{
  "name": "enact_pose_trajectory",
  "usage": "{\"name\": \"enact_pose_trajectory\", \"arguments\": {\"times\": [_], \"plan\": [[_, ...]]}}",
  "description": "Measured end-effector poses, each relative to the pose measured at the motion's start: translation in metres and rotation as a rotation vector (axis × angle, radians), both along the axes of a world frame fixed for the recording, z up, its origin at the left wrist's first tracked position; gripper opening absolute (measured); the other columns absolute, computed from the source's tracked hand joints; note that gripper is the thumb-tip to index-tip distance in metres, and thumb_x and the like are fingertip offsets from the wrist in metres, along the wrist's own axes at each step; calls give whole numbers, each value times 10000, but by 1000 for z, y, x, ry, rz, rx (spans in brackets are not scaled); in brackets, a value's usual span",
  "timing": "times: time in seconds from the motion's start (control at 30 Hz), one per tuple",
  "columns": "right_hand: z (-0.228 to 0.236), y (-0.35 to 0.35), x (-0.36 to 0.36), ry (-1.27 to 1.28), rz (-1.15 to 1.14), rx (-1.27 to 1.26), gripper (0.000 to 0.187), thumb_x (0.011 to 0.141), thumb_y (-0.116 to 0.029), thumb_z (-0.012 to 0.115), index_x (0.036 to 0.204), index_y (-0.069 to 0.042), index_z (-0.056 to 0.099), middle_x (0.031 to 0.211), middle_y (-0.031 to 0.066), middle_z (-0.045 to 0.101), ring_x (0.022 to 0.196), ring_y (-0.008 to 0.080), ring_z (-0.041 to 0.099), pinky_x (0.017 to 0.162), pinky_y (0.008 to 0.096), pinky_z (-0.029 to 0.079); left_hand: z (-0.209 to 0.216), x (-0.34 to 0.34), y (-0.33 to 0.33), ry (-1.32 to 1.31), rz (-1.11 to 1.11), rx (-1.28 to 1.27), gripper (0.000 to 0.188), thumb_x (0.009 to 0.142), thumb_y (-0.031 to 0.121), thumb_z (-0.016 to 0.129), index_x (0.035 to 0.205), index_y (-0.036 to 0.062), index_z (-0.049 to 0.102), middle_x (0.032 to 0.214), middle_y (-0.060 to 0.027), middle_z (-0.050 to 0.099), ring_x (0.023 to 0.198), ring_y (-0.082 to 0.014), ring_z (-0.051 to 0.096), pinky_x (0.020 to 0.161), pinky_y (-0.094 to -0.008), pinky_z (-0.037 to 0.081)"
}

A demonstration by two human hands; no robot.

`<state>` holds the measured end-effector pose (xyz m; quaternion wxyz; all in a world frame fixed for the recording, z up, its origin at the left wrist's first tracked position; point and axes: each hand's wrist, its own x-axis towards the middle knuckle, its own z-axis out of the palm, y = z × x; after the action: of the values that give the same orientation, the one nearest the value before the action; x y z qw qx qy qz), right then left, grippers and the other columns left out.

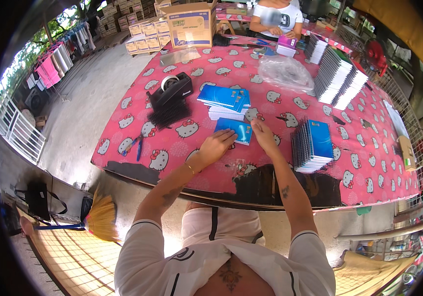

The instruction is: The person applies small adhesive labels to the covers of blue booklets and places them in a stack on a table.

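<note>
A blue-covered notebook (243,132) lies on the table in front of me. My left hand (217,145) presses its fingers over the left part of the cover, holding it; the thumb is hidden. Along the right edge stands my right hand (262,134), turned on its side with the fingers extended. Just behind is a stack of blue-covered booklets (219,96), the upper ones fanned unevenly. Bound notebooks (317,143) with dark spiral wires form a pile to my right. Black binding coils (169,116) are heaped on the left, against a black tape dispenser (177,92).
Pliers (139,149) with blue handles lie at the left. Clear plastic wrap (285,73), tall notebook stacks (334,76) and an open carton (190,27) occupy the far side. Another person (276,22) works there with a purple-topped stack. The pink table cover (187,153) is torn near the front edge.
</note>
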<state>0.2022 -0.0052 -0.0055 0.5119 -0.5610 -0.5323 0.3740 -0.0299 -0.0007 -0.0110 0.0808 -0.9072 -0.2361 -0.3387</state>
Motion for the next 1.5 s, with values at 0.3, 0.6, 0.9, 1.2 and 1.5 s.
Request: {"name": "enact_pose_trajectory", "arguments": {"times": [0.3, 0.6, 0.9, 1.2, 1.5], "plan": [[41, -83, -26, 151, 230, 327, 418, 947, -192, 679, 1323, -31, 592, 1305, 118, 619, 1221, 191, 584, 1007, 336, 462, 58, -21, -62, 23, 35, -214, 327, 803, 108, 703, 1122, 35, 682, 1079, -132, 700, 960, -324, 672, 792, -417, 545], [8, -128, -37, 18, 103, 176, 372, 856, -21, 739, 1216, -48, 647, 1085, 107, 691, 970, 149, 649, 809, 299, 534, 12, -132, 66, 54, 700, -8, 194, 849, 176, 696, 970, 27, 672, 985, -140, 655, 902, -319, 638, 785, -402, 552], [-4, -129, -39, 234, 116, -45, 249, 861, -29, 738, 1104, -22, 683, 940, 14, 676, 813, 77, 612, 717, 229, 498, 21, -108, 30, -170, 567, -77, 204, 921, 122, 634, 1074, 1, 574, 1042, -137, 649, 977, -318, 646, 818, -411, 539], [-8, -133, -51, 266, 164, 30, 294, 916, -80, 714, 1201, -11, 690, 1068, 45, 713, 919, 73, 624, 788, 236, 504, 17, -44, -106, -960, 135, -736, 315, 966, 6, 476, 1280, 2, 508, 886, -131, 639, 772, -250, 673, 700, -356, 529], [-10, -138, -48, 180, 194, 68, 340, 922, -111, 721, 1230, 26, 674, 1101, 68, 719, 984, 100, 631, 867, 257, 507, 33, -62, -108, -491, 201, -554, 206, 899, 99, 699, 1097, 55, 734, 834, -106, 675, 652, -239, 618, 578, -335, 494]]}}
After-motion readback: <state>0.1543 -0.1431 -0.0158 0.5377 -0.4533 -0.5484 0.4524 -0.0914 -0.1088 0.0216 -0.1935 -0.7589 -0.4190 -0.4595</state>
